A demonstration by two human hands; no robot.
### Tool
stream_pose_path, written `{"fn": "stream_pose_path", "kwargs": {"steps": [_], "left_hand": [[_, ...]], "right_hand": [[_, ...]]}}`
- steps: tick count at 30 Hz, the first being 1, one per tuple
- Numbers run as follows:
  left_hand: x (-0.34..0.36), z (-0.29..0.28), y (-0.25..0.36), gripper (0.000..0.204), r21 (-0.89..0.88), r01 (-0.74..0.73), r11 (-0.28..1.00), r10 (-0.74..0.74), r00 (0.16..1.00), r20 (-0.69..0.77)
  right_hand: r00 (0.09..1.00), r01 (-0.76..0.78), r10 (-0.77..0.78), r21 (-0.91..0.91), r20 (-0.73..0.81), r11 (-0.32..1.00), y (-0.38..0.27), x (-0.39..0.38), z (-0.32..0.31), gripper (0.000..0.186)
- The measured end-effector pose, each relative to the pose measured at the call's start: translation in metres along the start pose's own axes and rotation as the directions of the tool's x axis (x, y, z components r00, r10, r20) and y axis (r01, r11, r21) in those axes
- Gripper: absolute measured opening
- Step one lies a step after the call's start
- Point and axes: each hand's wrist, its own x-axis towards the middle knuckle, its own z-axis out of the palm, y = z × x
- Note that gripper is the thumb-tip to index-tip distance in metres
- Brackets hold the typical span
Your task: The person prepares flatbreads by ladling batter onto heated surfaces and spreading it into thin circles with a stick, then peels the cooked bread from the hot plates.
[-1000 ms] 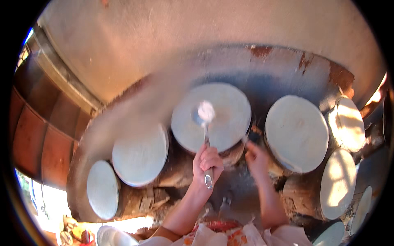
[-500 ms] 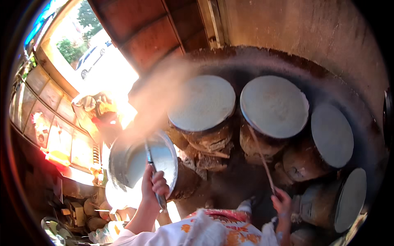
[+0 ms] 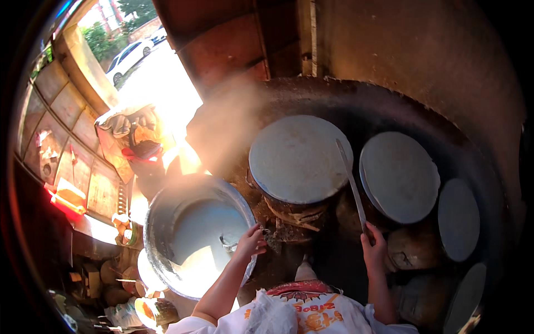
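Observation:
My right hand (image 3: 371, 245) grips a long, narrow, flat stick (image 3: 350, 181), its tip over the large round griddle (image 3: 289, 158) at the centre. My left hand (image 3: 250, 240) is at the right rim of a wide metal basin (image 3: 154, 222) of pale liquid, its fingers loosely bent and apart. A ladle (image 3: 228, 242) sits in the liquid, mostly hidden. Further round griddles (image 3: 397, 175) stand on drum-like bases to the right, one with a thin pale layer lifting slightly at its edge. Haze drifts over the basin and centre griddle.
A curved soot-dark rim (image 3: 411, 103) surrounds the griddles, before a tall wall (image 3: 384, 44). At the left are a bright opening with a white car (image 3: 130, 58) outside, a cloth-topped stand (image 3: 128, 128), a red tray (image 3: 61, 203) and cut wood (image 3: 94, 278).
My view has swung left toward the basin and opening. The ladle my left hand held is now down in the liquid, the hand beside it. The stick has risen over the centre griddle.

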Motion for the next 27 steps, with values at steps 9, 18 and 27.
{"fn": "stream_pose_path", "kwargs": {"steps": [9,18,27], "left_hand": [[0.188,0.031,0.173,0.055,0.745,-0.203,0.635,0.657,0.649,-0.384],[0.177,0.049,0.212,0.042,0.644,-0.070,0.762,0.504,0.689,-0.521],[0.156,0.073,0.220,0.025,0.774,-0.210,0.597,0.760,0.457,-0.462]], "right_hand": [[0.999,-0.045,0.044,0.032,0.030,0.998,-0.015,0.063,0.010,0.035],[0.967,-0.197,0.228,0.234,-0.111,0.952,-0.004,0.060,-0.030,0.036],[0.993,-0.113,0.114,0.193,0.005,0.975,0.001,0.140,-0.061,0.035]]}}
